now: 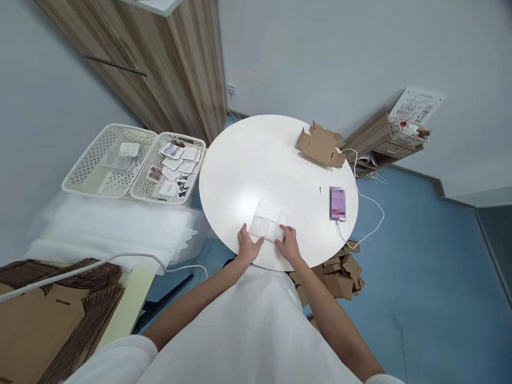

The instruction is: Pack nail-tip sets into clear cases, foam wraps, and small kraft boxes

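Translucent white, thin-looking sheet wrap (266, 229), folded into a small flat rectangle, lay on the glossy white, round-cornered table (240, 154), just below the centre of the frame. The bare left hand (248, 246) was at its left end, thumb and index finger spread wide apart, the thumb at the near edge. The bare right hand (288, 245) was at its right end, with bent fingers touching the wrap and less space between thumb and index finger; whether they pinched it or only pressed it down, I could not tell.

By its look, the wrap seemed very light and soft, like foam packing, apt to crease or slide on the smooth surface; anything inside it was hidden. The short ends looked the best places to hold, with light, flat pressure near the folds, since a hard squeeze might crush it.

Loose, translucent white sheets (116, 226), seemingly of similar material, lay at the left of the frame, and an open brown cardboard box (322, 146) sat toward the upper right.
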The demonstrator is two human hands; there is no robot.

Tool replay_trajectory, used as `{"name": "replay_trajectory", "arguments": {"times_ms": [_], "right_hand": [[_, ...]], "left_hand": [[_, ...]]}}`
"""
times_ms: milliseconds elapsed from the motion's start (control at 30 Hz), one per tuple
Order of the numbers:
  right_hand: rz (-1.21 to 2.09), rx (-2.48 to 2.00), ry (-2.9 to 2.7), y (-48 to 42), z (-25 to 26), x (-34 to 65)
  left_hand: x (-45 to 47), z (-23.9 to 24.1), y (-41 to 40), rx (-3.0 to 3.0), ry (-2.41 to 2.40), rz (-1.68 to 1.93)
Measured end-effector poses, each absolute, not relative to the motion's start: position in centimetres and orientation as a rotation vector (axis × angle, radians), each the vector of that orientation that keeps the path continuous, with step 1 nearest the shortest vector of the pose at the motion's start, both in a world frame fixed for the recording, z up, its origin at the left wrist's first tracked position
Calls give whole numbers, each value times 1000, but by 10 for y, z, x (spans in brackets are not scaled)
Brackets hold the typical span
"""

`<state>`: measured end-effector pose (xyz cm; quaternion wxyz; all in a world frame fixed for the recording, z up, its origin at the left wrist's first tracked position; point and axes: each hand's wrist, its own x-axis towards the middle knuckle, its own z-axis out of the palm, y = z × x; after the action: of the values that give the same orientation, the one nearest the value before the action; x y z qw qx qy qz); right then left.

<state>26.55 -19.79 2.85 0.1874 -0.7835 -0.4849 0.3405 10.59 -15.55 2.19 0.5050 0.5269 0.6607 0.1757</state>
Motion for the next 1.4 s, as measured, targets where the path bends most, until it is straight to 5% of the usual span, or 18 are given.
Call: {"name": "replay_trajectory", "arguments": {"times_ms": [267, 833, 1167, 1400], "right_hand": [[1022, -2120, -1382, -183, 26, 251], [1175, -1998, -1080, -172, 29, 257], [959, -2208, -1123, -163, 23, 247], [795, -2059, -1563, -181, 39, 254]], "left_hand": [[91, 31, -118, 837, 1486, 412], [124, 42, -146, 2109, 1037, 32], [94, 41, -126, 2207, 1046, 315], [104, 38, -102, 2252, 923, 157]]}}
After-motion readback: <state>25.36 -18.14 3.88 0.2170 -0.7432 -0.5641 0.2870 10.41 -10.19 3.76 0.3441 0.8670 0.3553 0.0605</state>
